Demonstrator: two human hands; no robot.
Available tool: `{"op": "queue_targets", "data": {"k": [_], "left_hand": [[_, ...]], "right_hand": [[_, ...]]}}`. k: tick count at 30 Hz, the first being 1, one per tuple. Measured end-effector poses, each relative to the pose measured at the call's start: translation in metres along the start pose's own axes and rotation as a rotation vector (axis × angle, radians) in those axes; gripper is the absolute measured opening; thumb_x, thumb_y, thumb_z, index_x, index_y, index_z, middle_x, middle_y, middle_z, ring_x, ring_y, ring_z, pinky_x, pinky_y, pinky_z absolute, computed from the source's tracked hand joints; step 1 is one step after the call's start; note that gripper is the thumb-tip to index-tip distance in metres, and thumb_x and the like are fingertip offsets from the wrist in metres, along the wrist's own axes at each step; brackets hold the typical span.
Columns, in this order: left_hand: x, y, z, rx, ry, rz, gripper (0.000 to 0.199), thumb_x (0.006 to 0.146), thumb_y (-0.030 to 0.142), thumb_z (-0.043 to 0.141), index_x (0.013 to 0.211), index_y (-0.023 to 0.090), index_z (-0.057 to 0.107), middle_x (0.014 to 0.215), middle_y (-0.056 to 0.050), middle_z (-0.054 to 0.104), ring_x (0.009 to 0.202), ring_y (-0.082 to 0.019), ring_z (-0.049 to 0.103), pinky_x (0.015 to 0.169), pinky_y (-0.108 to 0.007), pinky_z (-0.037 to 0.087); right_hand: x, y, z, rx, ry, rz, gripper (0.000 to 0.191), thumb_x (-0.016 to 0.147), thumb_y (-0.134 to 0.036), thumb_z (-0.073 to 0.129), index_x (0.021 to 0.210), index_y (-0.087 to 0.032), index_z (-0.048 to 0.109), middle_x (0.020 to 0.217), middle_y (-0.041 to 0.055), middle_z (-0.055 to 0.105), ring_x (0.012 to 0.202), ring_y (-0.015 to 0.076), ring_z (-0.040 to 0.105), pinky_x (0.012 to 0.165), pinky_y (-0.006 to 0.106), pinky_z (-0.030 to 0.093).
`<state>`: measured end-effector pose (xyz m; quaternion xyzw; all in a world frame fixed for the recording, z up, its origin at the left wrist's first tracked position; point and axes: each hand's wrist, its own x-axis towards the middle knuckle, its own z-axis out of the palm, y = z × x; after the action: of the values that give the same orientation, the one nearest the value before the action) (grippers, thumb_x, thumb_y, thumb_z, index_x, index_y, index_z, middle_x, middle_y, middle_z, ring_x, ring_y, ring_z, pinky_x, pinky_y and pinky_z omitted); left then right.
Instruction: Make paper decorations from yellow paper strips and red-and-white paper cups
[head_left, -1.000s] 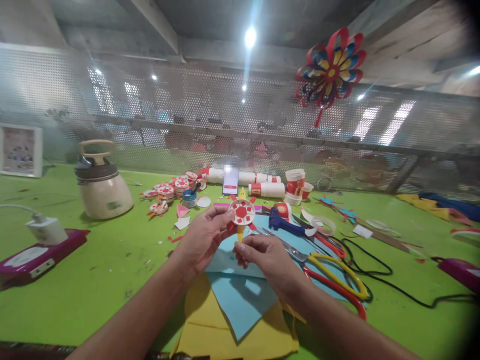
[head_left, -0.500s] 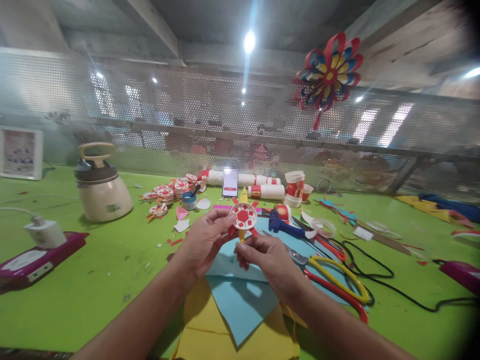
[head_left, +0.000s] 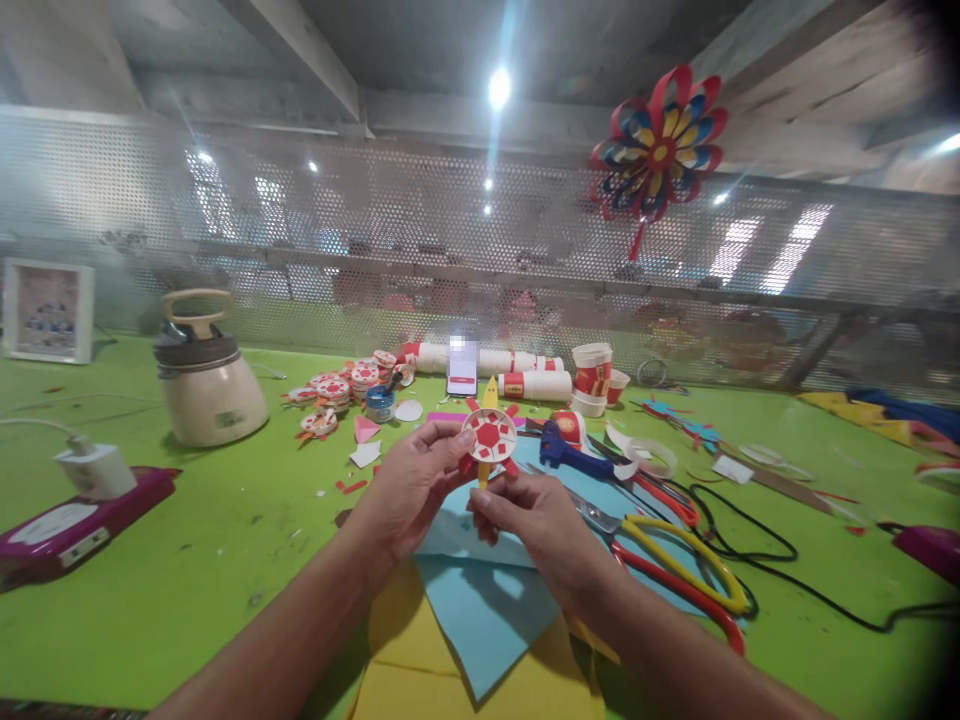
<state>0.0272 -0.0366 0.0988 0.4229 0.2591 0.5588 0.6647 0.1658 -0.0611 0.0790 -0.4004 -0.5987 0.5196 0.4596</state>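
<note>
Red-patched turtle [head_left: 493,434], cup label [head_left: 592,378] illegible

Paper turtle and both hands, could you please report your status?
Left hand gripping paper turtle by its rim; right hand pinching its yellow tail. Turtle held up, head end uppermost. Scissors close beside right hand, not blocking.

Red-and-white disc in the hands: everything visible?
The red-and-white disc looks like paper or card: round, white, with a red hexagon ringed by smaller red patches. Red tabs stick out around its edge; a yellow strip with a pointed top shows above and below. It faces the camera, held over the blue sheet. The left hand pinches its left edge; the right hand, the strip's lower end.
</note>
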Motion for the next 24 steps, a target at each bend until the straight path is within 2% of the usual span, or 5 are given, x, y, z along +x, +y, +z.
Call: {"op": "queue_targets", "data": {"k": [6,11,17,24], "left_hand": [[0.0012,0.0002,-0.0018,-0.02,0.033,0.01,0.013,0.071,0.02,0.072,0.076,0.013,0.063,0.083,-0.006,0.066,0.076,-0.013,0.06,0.073,-0.026,0.049],[0.0019,0.001,-0.002,0.002,0.033,0.011,0.014,0.071,0.022,0.072,0.077,0.013,0.063,0.078,-0.005,0.065,0.07,-0.012,0.058,0.07,-0.026,0.049],[0.0015,0.0003,-0.0023,-0.035,0.02,0.002,0.014,0.071,0.018,0.072,0.079,0.013,0.061,0.072,-0.002,0.062,0.067,-0.01,0.057,0.071,-0.026,0.049],[0.0012,0.001,-0.0022,-0.027,0.029,0.004,0.013,0.073,0.017,0.07,0.079,0.012,0.059,0.078,-0.006,0.066,0.07,-0.012,0.06,0.069,-0.025,0.049]], "right_hand": [[-0.002,-0.0021,0.0011,-0.006,-0.04,0.016,0.032,0.072,-0.044,0.067,0.059,-0.015,0.061,0.055,-0.0002,0.057,0.052,0.0106,0.049,0.056,0.026,0.039],[0.0035,-0.0027,-0.0021,-0.029,-0.008,-0.025,0.034,0.072,-0.045,0.066,0.058,-0.014,0.061,0.054,0.0004,0.057,0.051,0.0106,0.048,0.055,0.026,0.039],[-0.0006,0.0024,0.0001,-0.008,-0.035,0.008,0.034,0.071,-0.045,0.068,0.059,-0.014,0.061,0.054,0.0005,0.057,0.05,0.0102,0.049,0.054,0.026,0.039],[0.0022,0.002,0.0001,0.003,-0.026,-0.016,0.033,0.072,-0.043,0.067,0.059,-0.013,0.061,0.055,0.0008,0.057,0.051,0.0101,0.049,0.054,0.025,0.039]]}}
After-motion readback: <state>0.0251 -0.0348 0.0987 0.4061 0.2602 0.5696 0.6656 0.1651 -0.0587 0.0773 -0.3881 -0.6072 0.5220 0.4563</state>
